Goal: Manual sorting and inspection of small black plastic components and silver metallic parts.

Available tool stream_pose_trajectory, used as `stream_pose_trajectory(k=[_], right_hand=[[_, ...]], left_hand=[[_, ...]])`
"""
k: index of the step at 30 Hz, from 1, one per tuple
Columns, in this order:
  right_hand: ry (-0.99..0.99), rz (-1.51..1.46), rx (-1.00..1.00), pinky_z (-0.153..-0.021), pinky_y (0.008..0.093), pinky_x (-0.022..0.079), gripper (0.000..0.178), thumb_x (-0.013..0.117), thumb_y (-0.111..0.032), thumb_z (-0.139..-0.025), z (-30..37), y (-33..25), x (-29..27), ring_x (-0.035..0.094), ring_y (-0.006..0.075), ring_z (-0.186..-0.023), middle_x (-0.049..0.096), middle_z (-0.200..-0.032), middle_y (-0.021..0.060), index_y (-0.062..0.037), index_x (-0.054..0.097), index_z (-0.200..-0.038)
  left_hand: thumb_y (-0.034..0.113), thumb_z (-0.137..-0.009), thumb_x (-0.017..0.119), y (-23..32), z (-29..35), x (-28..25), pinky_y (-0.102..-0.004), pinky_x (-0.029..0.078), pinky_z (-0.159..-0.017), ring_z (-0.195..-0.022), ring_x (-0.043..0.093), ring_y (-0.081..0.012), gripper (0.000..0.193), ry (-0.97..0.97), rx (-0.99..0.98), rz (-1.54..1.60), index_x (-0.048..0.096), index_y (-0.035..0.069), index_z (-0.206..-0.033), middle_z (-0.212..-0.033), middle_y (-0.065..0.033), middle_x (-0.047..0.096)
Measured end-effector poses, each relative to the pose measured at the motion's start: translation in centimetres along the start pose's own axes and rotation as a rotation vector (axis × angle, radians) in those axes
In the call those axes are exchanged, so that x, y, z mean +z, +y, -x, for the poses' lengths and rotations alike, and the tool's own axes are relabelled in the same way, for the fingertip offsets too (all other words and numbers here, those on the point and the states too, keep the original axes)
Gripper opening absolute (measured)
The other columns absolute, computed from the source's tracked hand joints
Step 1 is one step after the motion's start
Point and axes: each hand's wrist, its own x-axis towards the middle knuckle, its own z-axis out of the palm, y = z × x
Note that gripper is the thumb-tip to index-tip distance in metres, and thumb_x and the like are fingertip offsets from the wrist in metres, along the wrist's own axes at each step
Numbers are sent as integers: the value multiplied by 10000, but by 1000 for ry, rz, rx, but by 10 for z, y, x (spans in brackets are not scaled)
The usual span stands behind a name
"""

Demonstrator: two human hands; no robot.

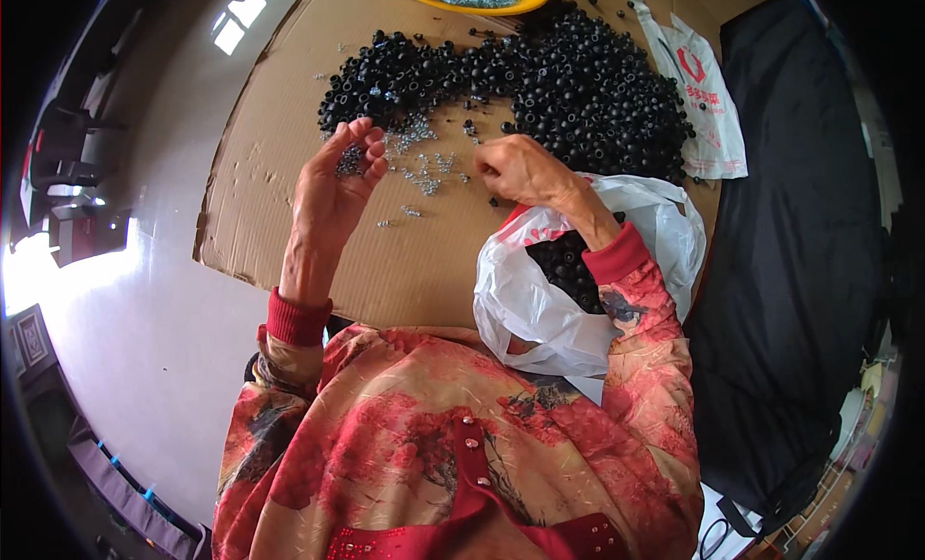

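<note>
My left hand (339,170) is turned palm up with its fingers curled, cupping a small heap of silvery screws (351,160). To its right, my right hand (525,171) is closed, back upward, its fingertips bent under; whatever they pinch is hidden. Between the hands, loose silvery screws (422,180) lie scattered on the cardboard (405,281). Just beyond both hands spreads a wide heap of round black plastic caps (597,93), some showing hollow openings. Below my right wrist, an open white plastic bag (511,300) holds more black caps (568,271).
At the far edge stands a yellow basin (472,9) filled with small silvery pieces. A flat white bag with red print (708,107) lies right of the heap. Black cloth (790,252) covers the right side. Pale floor (173,300) shows beyond the cardboard's left edge.
</note>
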Motion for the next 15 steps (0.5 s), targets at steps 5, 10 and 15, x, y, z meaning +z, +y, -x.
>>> stream_pose_trajectory(k=[5, 10, 15], right_hand=[[163, -214, 43, -595, 297, 500, 117, 610, -106, -716, -10, -26, -34, 627, 182, -631, 633, -692, 106, -2, 609, -770], [163, -250, -210, -592, 299, 497, 180, 615, -116, -741, -39, -68, -55, 619, 196, -645, 633, -749, 99, -25, 628, -895], [281, 189, -167, -645, 313, 485, 139, 612, -70, -737, -29, -2, -21, 570, 199, -706, 590, -820, 79, -36, 607, -872]], left_hand=[[224, -958, 438, -13, 3, 7, -295, 503, -727, -811, 561, -167, 270, 20, 13, 5, 534, -20, -1023, -929, -102, 567], [288, -974, 386, -41, -12, 32, -294, 505, -712, -814, 574, -174, 332, -9, -161, 83, 533, -5, -1028, -921, -93, 576], [213, -947, 459, -35, 12, 12, -261, 489, -644, -740, 559, -138, 238, 73, -203, 22, 525, 1, -1030, -890, -65, 568]])
